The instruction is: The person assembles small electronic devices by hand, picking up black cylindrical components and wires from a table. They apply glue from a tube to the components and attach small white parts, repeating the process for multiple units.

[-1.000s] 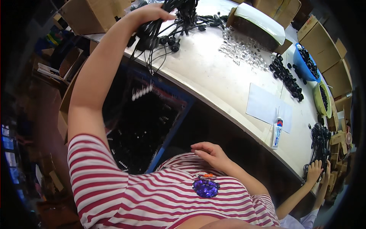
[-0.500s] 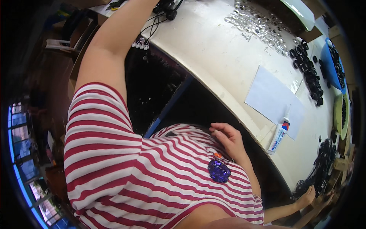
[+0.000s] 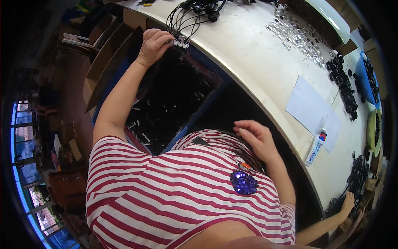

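Note:
My left hand (image 3: pixel 155 46) is raised at the table's near edge on the left, its fingertips pinched on the end of a thin black cable. Beside those fingers, small white connectors (image 3: pixel 181 42) tip a bundle of black cables (image 3: pixel 199 12) that hangs over the edge. My right hand (image 3: pixel 258 137) hovers before my striped shirt, fingers loosely bent and slightly apart, with nothing visible in them. Below the left hand lies a dark, blue-edged tray or bin (image 3: pixel 166 95) with small white pieces scattered in it.
On the white table (image 3: pixel 248 54) lie clear round pieces (image 3: pixel 296 35), black caps (image 3: pixel 343 87), white paper (image 3: pixel 309 103) and a glue tube (image 3: pixel 317 145). A blue bowl (image 3: pixel 367 79) and yellow-green bowl (image 3: pixel 375 128) stand right. Another person's hand (image 3: pixel 348 202) is by black cables (image 3: pixel 358 174).
My left hand has come back from over the table to the cable ends at the edge, now in view. The view has shifted slightly; my right hand keeps nearly the same pose.

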{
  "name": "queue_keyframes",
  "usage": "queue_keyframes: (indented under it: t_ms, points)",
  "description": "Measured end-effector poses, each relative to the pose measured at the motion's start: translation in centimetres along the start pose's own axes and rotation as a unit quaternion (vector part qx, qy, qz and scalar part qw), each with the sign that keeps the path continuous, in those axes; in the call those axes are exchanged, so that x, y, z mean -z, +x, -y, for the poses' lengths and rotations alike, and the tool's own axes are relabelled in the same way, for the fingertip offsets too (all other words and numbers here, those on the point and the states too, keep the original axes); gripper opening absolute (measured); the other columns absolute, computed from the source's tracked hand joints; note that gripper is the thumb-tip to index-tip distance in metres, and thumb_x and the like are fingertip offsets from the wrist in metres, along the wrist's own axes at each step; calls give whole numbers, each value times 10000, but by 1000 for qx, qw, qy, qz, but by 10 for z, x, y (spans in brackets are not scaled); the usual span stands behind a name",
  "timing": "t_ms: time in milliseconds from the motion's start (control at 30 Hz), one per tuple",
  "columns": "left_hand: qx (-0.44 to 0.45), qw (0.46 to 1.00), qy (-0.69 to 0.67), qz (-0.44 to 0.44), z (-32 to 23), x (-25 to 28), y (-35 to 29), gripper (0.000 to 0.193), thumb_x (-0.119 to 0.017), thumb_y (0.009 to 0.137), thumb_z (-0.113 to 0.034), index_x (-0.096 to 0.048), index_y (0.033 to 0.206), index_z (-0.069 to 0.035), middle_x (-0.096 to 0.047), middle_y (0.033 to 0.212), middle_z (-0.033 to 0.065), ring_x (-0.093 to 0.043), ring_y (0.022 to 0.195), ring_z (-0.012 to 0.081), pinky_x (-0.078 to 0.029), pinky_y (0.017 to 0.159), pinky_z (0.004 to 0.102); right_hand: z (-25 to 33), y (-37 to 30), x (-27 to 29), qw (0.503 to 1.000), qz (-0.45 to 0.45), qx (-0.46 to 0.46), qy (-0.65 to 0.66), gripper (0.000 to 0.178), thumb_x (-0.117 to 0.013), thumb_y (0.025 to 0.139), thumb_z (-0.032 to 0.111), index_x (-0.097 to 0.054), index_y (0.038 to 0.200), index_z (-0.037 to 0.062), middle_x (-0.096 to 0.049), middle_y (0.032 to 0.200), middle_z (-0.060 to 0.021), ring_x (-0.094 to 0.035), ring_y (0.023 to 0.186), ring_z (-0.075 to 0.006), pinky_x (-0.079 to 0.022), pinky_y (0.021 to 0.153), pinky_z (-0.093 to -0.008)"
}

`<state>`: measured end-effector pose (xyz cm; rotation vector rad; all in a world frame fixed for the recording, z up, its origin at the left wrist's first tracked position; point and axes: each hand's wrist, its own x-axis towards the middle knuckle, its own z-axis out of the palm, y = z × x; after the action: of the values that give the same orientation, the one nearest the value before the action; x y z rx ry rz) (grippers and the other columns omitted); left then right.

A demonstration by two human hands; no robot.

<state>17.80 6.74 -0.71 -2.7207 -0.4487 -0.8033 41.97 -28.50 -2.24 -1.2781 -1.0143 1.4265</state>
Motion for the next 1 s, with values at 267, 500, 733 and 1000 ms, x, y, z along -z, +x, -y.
queue_keyframes:
  t_ms: [267, 500, 733, 1000]
  points:
    - [113, 955, -266, -62, 1, 18, 53, 101, -664, 753, -106, -663, 835, -47, -630, 803, 36, -557, 795, 154, -419, 733, 260, 103, 113, -31, 887, -201, 279, -307, 201, -560, 823, 159, -600, 972, 29, -617, 846, -132, -589, 691, -220, -460, 649, -291]
    - [172, 893, -414, -21, 10, 19, 73, 124, -653, 780, -106, -655, 862, -13, -621, 803, 9, -536, 769, 82, -411, 720, 223, 109, 231, -30, 863, -237, 286, -342, 249, -630, 791, 287, -642, 905, 66, -642, 753, -101, -619, 706, -220, -474, 643, -308]
    - [184, 856, -482, -16, 8, 27, 86, 118, -634, 782, -99, -663, 881, -41, -624, 771, 8, -516, 695, 80, -411, 667, 223, 95, 265, -21, 898, -221, 341, -167, 176, -651, 772, 189, -629, 876, 48, -644, 783, -107, -624, 695, -198, -473, 621, -287]
    - [93, 918, -386, -5, 20, 17, 102, 77, -693, 712, -115, -688, 778, -77, -634, 717, 34, -537, 727, 155, -412, 686, 278, 109, 257, -23, 894, -210, 330, -218, 171, -605, 815, 196, -619, 811, 26, -595, 681, -103, -558, 598, -172, -435, 558, -282]
